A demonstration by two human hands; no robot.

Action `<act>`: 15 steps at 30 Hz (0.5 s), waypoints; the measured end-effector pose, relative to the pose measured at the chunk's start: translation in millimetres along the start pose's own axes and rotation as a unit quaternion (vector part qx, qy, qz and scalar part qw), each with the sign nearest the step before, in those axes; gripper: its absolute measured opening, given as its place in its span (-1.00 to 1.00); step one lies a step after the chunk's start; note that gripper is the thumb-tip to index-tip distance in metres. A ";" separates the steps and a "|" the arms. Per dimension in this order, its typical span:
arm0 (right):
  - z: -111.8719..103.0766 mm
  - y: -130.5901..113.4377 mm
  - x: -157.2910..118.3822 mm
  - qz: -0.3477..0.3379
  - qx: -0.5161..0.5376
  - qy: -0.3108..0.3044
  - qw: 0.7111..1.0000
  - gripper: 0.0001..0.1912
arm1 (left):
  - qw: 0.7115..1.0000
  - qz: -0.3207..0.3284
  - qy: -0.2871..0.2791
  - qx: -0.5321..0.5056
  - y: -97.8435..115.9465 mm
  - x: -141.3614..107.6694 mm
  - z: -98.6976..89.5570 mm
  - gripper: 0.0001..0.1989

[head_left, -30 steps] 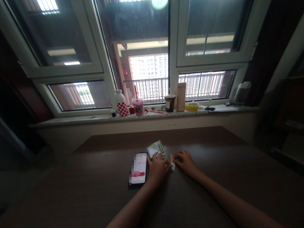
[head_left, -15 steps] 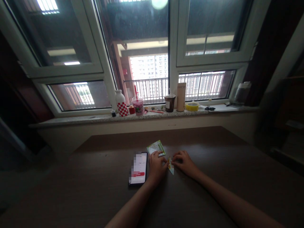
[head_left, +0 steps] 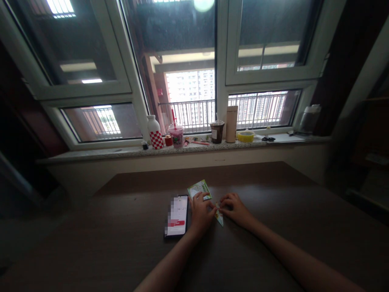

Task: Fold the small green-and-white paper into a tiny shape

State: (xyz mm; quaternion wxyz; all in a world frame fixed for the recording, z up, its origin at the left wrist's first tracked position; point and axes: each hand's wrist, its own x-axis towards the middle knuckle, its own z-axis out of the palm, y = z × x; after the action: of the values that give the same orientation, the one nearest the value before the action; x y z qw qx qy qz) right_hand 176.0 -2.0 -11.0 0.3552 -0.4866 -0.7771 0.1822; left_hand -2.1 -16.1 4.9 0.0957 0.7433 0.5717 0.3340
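A small folded piece of patterned paper [head_left: 219,218], pointed at its near end, is pinched between my two hands just above or on the table. My left hand [head_left: 201,211] grips its left side with thumb and finger, the wrist lying beside the phone. From the other side my right hand [head_left: 235,209] pinches the same paper, fingertips nearly meeting those of the left. Beyond my left hand lies a flat green-and-white printed packet or sheet [head_left: 199,188], its near edge partly covered by my fingers. The fingertips hide the paper's upper part.
A phone [head_left: 176,217] with a lit screen lies left of my left hand on the brown table [head_left: 121,251]. Along the windowsill stand a checkered bottle [head_left: 156,134], a pink cup [head_left: 176,136], a dark cup [head_left: 216,133], a tan flask [head_left: 231,125], yellow tape [head_left: 245,136] and scissors [head_left: 268,139].
The folded paper has turned slightly, its pointed end shifting a little nearer to me. My fingertips have come closer together on it.
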 end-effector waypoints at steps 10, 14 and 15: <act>0.2 -1.0 -1.6 -0.025 0.014 -0.006 1.000 -0.96 | 1.000 -0.005 0.014 -0.028 1.6 0.3 -1.8 -0.92; 0.7 -1.1 -1.3 -0.020 0.013 -0.007 1.000 -0.95 | 0.999 -0.009 0.019 -0.040 2.0 0.5 -2.6 -0.91; 0.7 -1.0 -1.2 -0.019 0.013 -0.006 1.000 -0.95 | 0.999 -0.013 0.021 -0.043 1.8 0.7 -2.9 -0.92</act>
State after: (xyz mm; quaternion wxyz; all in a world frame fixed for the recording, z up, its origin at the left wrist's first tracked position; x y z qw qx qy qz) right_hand 175.2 -3.5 -11.3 0.3597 -0.4662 -0.7859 0.1887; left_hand -2.4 -16.8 8.3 0.1200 0.7240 0.5679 0.3727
